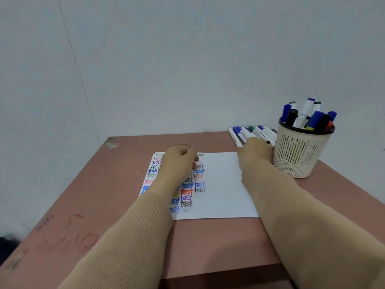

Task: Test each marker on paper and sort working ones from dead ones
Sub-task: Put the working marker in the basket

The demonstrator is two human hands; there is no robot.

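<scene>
From the head view, your right hand lay on the row of markers beside the cup; whether it gripped one, you couldn't tell. Their long axes ran away from you. Your left hand, loosely clenched, pinned the paper on the desk, farther from them.

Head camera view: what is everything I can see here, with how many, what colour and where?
table: one, reddish brown, against a pale wall
paper: one white sheet, mid-table, "test" written in many colours on its left part
pen cup: one, cream, slotted, right of paper, full of markers
loose markers: a row, count unclear, mostly white with blue, green, purple caps, behind the paper
left hand: beige sleeve, on the writing
right hand: beige sleeve, at the loose markers
</scene>
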